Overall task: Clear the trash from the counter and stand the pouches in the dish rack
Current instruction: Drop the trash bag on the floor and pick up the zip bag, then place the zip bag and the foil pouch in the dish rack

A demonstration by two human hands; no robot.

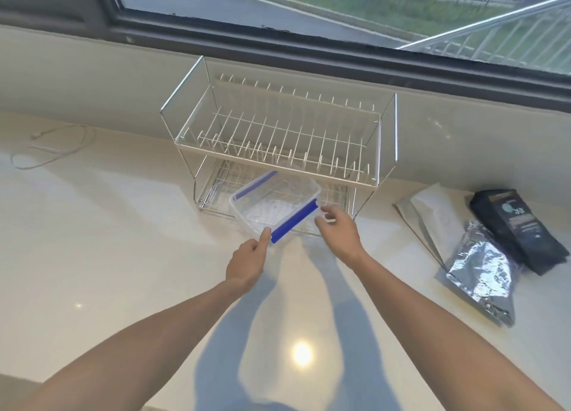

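A two-tier white wire dish rack [367, 139] stands on the pale counter [123, 240] under the window. A clear plastic container [275, 202] with blue clips sits tilted, half inside the rack's lower tier. My left hand [247, 262] touches the container's near corner with a straight index finger, its other fingers curled. My right hand [338, 230] hovers at the container's right corner, fingers loosely bent, holding nothing. To the right on the counter lie three pouches: a flat whitish pouch [432, 213], a black pouch [516, 225] and a crinkled silver pouch [482, 278].
A thin white cable [55, 146] lies looped at the far left of the counter. The dark window frame [309, 52] runs along the wall behind the rack. The rack's upper tier holds nothing.
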